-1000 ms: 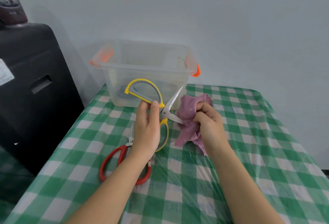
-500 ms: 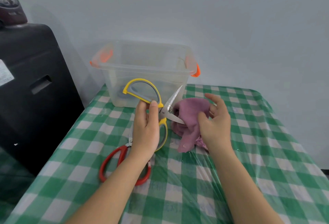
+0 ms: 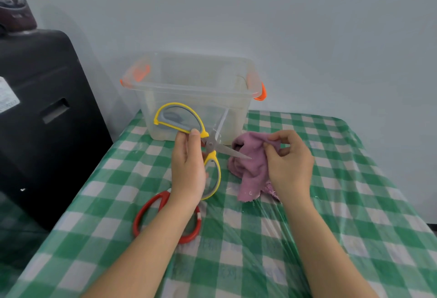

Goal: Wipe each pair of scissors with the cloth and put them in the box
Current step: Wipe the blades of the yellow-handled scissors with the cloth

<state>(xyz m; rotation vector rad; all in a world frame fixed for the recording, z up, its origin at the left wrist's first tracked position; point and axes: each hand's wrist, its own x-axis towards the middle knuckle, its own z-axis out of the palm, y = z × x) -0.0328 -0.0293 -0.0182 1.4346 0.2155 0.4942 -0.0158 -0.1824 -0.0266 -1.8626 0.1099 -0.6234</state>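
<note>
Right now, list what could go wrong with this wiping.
The yellow scissors are held open by the left hand, one blade tip aimed at the right hand pinching the purple cloth: a cut is possible. The red scissors lie under the left forearm and could be knocked.

The worktop [image 3: 354,191] wears a green-and-white check cloth under glossy clear film. One pair of scissors [image 3: 208,146] has yellow handles lined grey and silver blades; the other scissors [image 3: 146,212] have red handles, and the cloth [image 3: 250,167] is dusty purple. The box [image 3: 189,92] is clear with orange latches, the cabinet [image 3: 42,108] black with a white label, the wall [image 3: 260,13] pale grey.
</note>
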